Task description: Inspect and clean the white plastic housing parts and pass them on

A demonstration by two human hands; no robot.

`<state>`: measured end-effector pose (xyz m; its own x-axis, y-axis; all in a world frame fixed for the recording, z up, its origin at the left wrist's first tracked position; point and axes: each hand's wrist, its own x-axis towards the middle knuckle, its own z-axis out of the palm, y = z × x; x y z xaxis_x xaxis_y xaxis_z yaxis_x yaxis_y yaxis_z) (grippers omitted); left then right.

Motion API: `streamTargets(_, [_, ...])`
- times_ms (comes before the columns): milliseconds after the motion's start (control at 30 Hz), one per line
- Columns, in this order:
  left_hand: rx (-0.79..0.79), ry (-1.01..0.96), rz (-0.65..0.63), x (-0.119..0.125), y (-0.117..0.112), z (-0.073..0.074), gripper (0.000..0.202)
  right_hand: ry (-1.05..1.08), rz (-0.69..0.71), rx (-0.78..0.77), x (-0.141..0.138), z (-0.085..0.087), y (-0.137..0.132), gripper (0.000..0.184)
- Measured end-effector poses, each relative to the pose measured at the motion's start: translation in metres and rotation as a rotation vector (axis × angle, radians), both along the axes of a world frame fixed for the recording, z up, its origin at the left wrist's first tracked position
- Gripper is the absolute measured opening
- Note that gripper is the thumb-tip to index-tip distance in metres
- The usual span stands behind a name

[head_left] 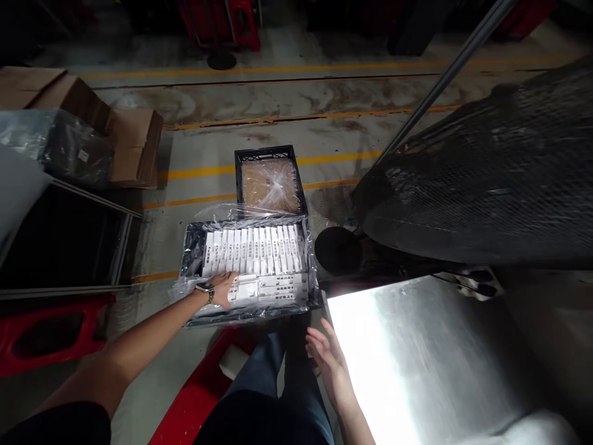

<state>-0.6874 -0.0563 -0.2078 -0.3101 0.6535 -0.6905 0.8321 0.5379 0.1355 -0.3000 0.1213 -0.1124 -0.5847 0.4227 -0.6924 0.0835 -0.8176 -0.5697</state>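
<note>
In the head view, a black crate [192, 247] lined with clear plastic holds several flat white parts with small slots [252, 247]. Most stand in a row on edge, while others lie lengthwise at the near side. My left hand [223, 288], with a watch at the wrist, reaches into the near left of the crate. Its fingers and thumb close around the left end of a white slotted part [247, 290]. My right hand [328, 364] is empty, fingers apart and slightly curled, beside the left edge of the shiny metal table [417, 358].
Behind the crate stands another black crate [238, 176] with plastic-wrapped brown contents. Cardboard boxes [134, 148] are at the left. Red stools [99, 321] stand at the left and below me [185, 402]. A dark mesh chair back [486, 173] is at the right, near a round black base [338, 250].
</note>
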Motion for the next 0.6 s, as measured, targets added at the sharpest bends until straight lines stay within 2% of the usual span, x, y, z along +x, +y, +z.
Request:
streamTargets(200, [0.050, 0.011, 0.050, 0.009, -0.032, -0.028, 0.046, -0.086, 0.089, 0.016, 0.000, -0.012, -0.011, 0.068])
streamTargets(333, [0.053, 0.084, 0.149, 0.020, -0.048, -0.048, 0.054, -0.135, 0.189, 0.074, 0.000, -0.015, -0.013, 0.067])
streamTargets(467, [0.031, 0.162, 0.304, 0.030, -0.048, -0.060, 0.060, -0.162, 0.222, 0.124, 0.009, -0.012, -0.011, 0.067])
streamTargets(600, [-0.018, 0.107, 0.420, 0.039, -0.035, -0.064, 0.043, -0.199, 0.195, 0.170, 0.028, -0.012, -0.014, 0.059])
